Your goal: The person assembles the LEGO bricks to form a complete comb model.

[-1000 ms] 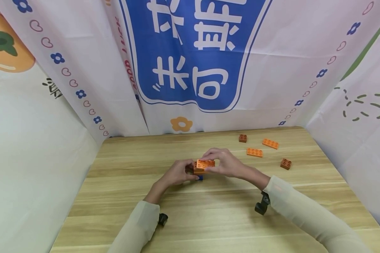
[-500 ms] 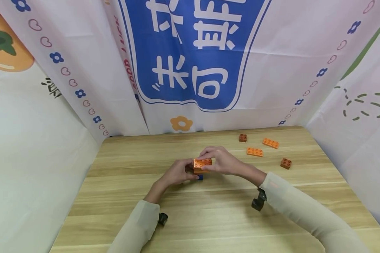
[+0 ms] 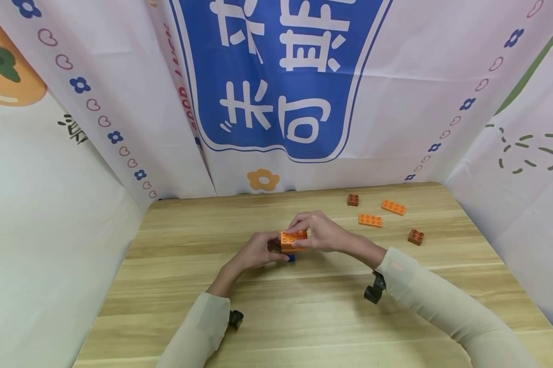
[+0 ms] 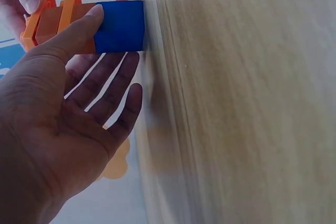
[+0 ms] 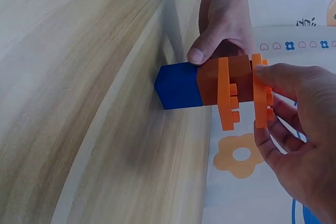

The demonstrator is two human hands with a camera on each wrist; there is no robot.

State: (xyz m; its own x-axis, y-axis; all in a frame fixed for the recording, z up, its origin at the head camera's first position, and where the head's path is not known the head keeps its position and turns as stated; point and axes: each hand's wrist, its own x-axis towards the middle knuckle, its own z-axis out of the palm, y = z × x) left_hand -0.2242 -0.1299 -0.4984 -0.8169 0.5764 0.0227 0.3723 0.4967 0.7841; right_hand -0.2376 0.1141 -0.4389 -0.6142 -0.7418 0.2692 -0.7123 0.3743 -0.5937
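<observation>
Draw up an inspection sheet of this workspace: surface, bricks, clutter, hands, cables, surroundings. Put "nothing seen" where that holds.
Surface: wood-grain table, loose bricks toward its far right.
Bricks: one stack, from the table up: blue brick, lower brown brick, lower orange brick, upper brown brick, top orange brick. Two loose orange bricks, two loose brown bricks.
Clutter: nothing seen.
Hands: left hand grips the stack low; right hand pinches the top orange brick.
Cables: nothing seen.
Surroundings: printed cloth behind and on both sides.

Bright, even head view, dimmer wrist views, soft shadows on the tabletop
</observation>
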